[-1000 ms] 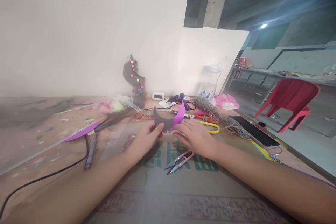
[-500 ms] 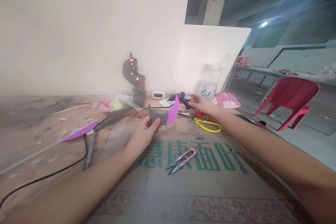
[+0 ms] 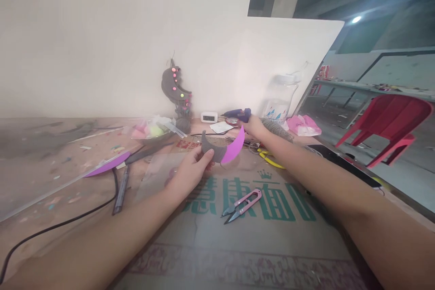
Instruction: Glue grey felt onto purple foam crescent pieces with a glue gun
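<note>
My left hand [image 3: 193, 167] is closed on a crescent [image 3: 234, 147], pinched between thumb and fingers. One part of the crescent is wrapped in grey yarn; the other part is bare purple. Further back, my right hand [image 3: 254, 128] wraps round the handle of a dark blue glue gun [image 3: 236, 113], whose nozzle points left. Below the hands, thread snips [image 3: 243, 205] with a pink handle lie on the printed board [image 3: 210, 240]. Yellow-handled scissors [image 3: 270, 158] are partly hidden beneath my right forearm, and a ball of grey yarn [image 3: 277, 129] sits behind it.
A decorated grey moon [image 3: 173, 86] hangs on the white panel. Along the back stand a bowl of pompoms [image 3: 152, 131], a small white timer [image 3: 209, 117] and a clear jar [image 3: 280, 97]. A purple crescent [image 3: 108, 165], a marker [image 3: 121, 190] and a black cable [image 3: 64, 222] lie left.
My right hand now grips the glue gun, which has turned and lifted, its nozzle pointing left. The left hand keeps hold of the crescent. The view has shifted slightly.
</note>
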A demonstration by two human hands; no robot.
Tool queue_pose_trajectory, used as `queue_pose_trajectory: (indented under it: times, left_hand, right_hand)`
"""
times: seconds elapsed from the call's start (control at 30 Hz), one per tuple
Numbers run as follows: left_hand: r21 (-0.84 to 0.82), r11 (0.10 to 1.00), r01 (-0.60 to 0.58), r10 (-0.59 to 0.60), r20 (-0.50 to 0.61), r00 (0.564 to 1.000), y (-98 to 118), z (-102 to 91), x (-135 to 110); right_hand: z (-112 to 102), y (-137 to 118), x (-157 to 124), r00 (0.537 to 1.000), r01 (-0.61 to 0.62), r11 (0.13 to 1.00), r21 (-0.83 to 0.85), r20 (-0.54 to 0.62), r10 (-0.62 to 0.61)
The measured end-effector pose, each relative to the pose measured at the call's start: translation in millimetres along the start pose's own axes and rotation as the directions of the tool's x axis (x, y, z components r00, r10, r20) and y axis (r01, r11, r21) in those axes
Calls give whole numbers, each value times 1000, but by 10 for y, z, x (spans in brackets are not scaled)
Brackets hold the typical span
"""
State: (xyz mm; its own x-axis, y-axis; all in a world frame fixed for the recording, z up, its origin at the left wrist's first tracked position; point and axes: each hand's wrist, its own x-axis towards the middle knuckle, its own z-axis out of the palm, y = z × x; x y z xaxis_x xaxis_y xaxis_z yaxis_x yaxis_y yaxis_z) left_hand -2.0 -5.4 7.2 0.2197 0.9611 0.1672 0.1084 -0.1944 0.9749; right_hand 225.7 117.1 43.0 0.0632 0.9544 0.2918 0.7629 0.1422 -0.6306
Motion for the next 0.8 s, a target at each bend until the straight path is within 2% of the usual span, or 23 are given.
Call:
queue_pose_trajectory:
  times: [0.17,0.3,0.4,0.53,0.63,0.8]
  left_hand:
    - [-58,998,-7,5,-25,1000,-57,-15,29]
    - [-64,998,14,-17,-45,999,-94,-21,42]
    - [-46,999,13,-16,-59,998,-101,-24,50]
    - [-49,998,36,-39,-63,997,-88,-32,53]
    - [-63,997,48,-52,-57,997,-75,-35,48]
    - [-69,997,34,-39,-66,997,-100,-34,52]
  right_hand:
    - [-386,-183,-360,997,6,996,87,-80,1]
    - [-555,-193,-812,976,204,942,266,-128,-175]
    - [-518,-126,-1144,959,278,895,348,-50,-279]
    - [-386,-25,-1427,951,302,902,308,-25,-310]
    - [-314,46,-1501,951,290,914,284,23,-309]
    - [-268,95,-1533,975,195,941,277,53,-217]
